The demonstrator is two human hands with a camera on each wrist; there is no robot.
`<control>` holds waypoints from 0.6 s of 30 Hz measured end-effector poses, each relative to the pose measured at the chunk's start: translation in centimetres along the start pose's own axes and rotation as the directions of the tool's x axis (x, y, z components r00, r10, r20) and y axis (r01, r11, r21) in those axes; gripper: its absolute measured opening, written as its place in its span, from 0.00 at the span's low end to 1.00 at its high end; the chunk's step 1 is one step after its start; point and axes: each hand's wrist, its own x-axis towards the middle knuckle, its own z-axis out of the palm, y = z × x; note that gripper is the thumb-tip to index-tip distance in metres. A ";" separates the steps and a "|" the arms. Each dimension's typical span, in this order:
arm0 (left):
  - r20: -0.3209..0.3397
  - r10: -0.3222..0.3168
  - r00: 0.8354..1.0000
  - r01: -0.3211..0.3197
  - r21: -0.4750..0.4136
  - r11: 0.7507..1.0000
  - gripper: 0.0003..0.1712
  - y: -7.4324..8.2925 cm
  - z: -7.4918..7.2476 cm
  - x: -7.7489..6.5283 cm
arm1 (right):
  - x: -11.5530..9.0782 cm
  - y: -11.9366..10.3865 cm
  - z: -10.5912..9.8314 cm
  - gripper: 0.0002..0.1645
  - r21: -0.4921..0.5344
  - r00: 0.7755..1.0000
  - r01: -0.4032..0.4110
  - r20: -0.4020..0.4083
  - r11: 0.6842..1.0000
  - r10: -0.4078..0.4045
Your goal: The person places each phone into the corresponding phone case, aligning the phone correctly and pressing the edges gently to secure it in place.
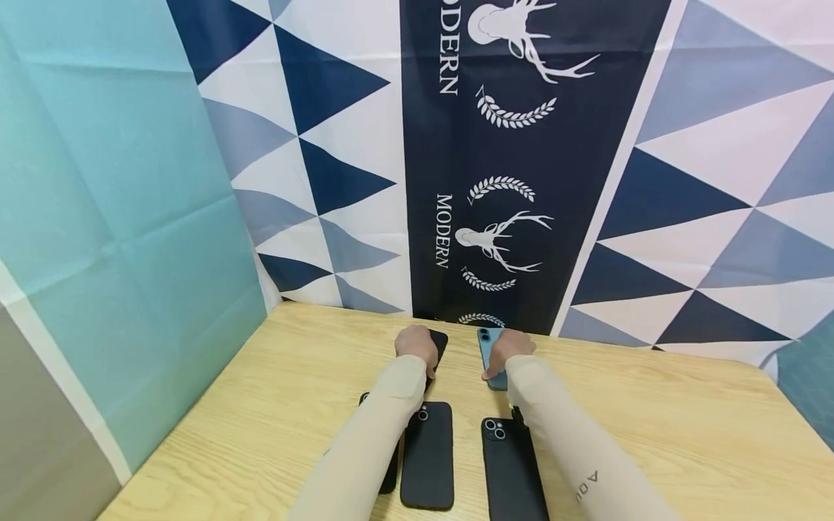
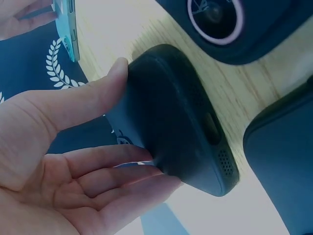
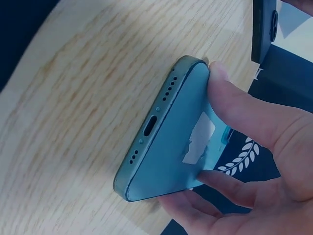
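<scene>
Toward the back of the table, my left hand (image 1: 417, 344) grips a phone in a black case (image 1: 440, 342) by its sides. In the left wrist view, the thumb lies along one edge of this black phone (image 2: 166, 122) and the fingers along the other, with its port end toward the camera. My right hand (image 1: 511, 347) holds a blue phone (image 1: 485, 351) across its width, back side up. A pale label patch (image 3: 199, 138) shows on its back in the right wrist view. Whether either phone is slightly raised, I cannot tell.
Nearer on the wooden table (image 1: 293, 405) lie a black phone (image 1: 426, 456) and another black phone (image 1: 515, 470). My left sleeve partly covers a further dark phone (image 1: 389, 474). A dark edge (image 1: 517, 414) peeks out beside my right sleeve. Patterned cloth (image 1: 352, 181) hangs behind the table.
</scene>
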 end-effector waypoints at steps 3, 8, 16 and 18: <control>-0.005 -0.004 1.000 0.004 -0.010 1.000 0.29 0.1 0.1 -0.1 | -0.2 0.1 0.0 0.41 -0.001 1.000 -0.011 -0.006 1.000 0.011; -0.042 -0.033 0.999 0.031 -0.048 0.998 0.30 0.2 0.3 -0.4 | -0.2 0.4 0.4 0.48 0.097 0.997 -0.066 -0.024 0.993 0.069; -0.065 -0.116 0.991 0.110 -0.086 0.990 0.18 0.4 0.7 -1.1 | 0.3 0.6 1.0 0.55 0.135 0.992 -0.122 -0.002 0.983 0.123; -0.092 -0.121 0.988 0.116 -0.058 0.992 0.19 0.6 0.7 -1.2 | 0.6 0.6 0.8 0.52 0.100 0.994 -0.108 -0.003 0.989 0.109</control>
